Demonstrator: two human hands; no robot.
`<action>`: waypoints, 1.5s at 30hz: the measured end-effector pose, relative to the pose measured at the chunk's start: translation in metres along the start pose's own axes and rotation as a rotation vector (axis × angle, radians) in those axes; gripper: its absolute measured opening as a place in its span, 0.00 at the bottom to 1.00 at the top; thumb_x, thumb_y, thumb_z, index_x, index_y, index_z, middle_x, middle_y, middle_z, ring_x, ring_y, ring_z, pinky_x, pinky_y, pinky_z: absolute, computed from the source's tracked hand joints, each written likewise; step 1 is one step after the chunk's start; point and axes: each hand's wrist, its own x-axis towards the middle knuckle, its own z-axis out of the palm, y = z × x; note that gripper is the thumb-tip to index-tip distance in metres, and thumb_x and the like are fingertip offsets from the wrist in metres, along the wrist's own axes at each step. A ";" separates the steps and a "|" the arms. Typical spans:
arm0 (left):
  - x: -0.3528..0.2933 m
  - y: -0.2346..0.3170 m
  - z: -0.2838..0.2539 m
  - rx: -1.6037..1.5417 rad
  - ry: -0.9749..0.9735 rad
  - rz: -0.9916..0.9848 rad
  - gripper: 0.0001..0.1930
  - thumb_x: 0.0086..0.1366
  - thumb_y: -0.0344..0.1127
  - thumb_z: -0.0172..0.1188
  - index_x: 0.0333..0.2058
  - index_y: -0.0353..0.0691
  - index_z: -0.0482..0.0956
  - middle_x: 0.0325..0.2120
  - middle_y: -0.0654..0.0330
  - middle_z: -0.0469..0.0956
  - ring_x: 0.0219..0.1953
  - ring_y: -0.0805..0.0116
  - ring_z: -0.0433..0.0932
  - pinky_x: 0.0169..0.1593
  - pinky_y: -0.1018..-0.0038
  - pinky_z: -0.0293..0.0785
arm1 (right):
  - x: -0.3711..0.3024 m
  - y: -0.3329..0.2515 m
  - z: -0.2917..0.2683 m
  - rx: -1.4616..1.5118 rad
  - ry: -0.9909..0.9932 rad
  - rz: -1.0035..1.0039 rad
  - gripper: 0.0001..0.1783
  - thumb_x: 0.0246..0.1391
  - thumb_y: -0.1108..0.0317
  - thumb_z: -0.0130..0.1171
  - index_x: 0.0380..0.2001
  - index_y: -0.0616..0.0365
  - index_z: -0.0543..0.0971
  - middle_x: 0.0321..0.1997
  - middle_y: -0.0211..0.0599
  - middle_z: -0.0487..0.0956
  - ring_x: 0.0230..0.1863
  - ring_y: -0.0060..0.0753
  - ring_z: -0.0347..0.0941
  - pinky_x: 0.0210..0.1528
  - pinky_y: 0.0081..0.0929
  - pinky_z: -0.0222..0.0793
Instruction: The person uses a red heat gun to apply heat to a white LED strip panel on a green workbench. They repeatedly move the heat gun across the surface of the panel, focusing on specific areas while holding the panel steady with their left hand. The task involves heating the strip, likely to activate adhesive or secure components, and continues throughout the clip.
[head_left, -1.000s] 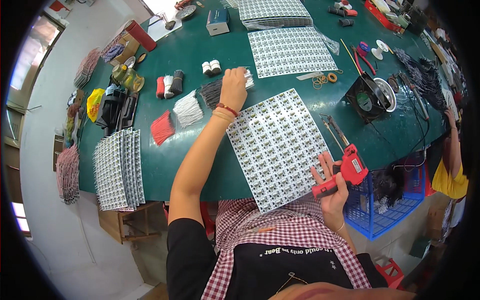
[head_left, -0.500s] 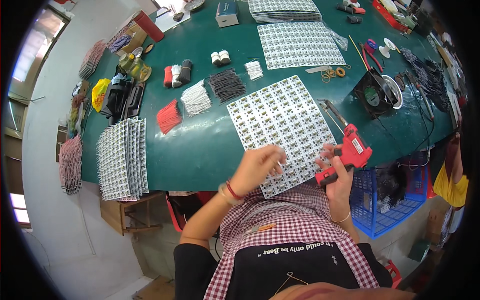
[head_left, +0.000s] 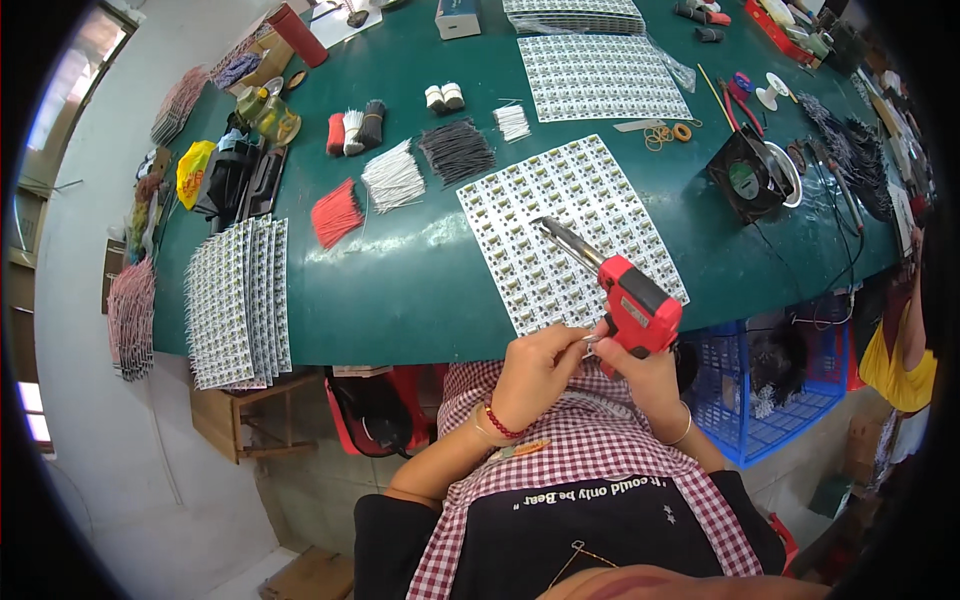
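My right hand (head_left: 648, 378) is wrapped around the handle of a red and black soldering gun (head_left: 640, 306). Its long metal barrel points up and left over a white panel of small circuit boards (head_left: 535, 180), which lies at an angle on the table in front of me. Whether the tip touches the panel I cannot tell. Close against the gun's grip, at the panel's near edge, my left hand (head_left: 535, 382) has its fingertips pinched together. A small pale, shiny bit shows between the two hands, too small to name.
Beyond the panel lie bundles of red wires (head_left: 337, 213), white wires (head_left: 393, 177) and black wires (head_left: 456, 151) on the green table (head_left: 400, 300). Stacked panels (head_left: 235, 305) stand at the left edge. To the right are a black fan (head_left: 742, 180) and a blue crate (head_left: 745, 400).
The soldering gun has swung left, so its barrel now lies over the panel. My left hand has come down and right to meet my right hand. The view has shifted slightly.
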 end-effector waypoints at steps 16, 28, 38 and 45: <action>-0.028 -0.003 -0.008 0.079 0.053 0.063 0.06 0.63 0.23 0.59 0.37 0.30 0.83 0.23 0.55 0.82 0.22 0.75 0.80 0.27 0.78 0.76 | -0.018 0.035 0.006 -0.243 -0.032 -0.139 0.11 0.55 0.79 0.63 0.41 0.60 0.76 0.37 0.28 0.78 0.40 0.17 0.75 0.43 0.18 0.74; -0.037 -0.004 -0.009 0.338 0.174 0.207 0.05 0.59 0.26 0.63 0.35 0.35 0.82 0.27 0.54 0.80 0.26 0.55 0.81 0.28 0.68 0.76 | -0.019 0.043 0.007 -0.281 -0.031 -0.145 0.10 0.53 0.78 0.65 0.38 0.61 0.77 0.35 0.30 0.79 0.37 0.17 0.76 0.40 0.18 0.73; -0.047 0.002 -0.009 0.499 0.232 0.261 0.06 0.56 0.24 0.65 0.34 0.38 0.82 0.26 0.58 0.80 0.24 0.60 0.80 0.27 0.70 0.76 | -0.021 0.035 0.008 -0.496 -0.048 -0.290 0.10 0.53 0.77 0.64 0.39 0.63 0.77 0.32 0.32 0.80 0.34 0.18 0.76 0.37 0.19 0.71; -0.052 -0.006 -0.008 0.532 0.236 0.266 0.07 0.56 0.24 0.60 0.35 0.39 0.80 0.27 0.60 0.77 0.24 0.62 0.79 0.26 0.70 0.75 | -0.025 0.028 0.013 -0.227 -0.076 -0.030 0.09 0.57 0.76 0.64 0.41 0.63 0.78 0.37 0.31 0.81 0.38 0.19 0.76 0.44 0.21 0.74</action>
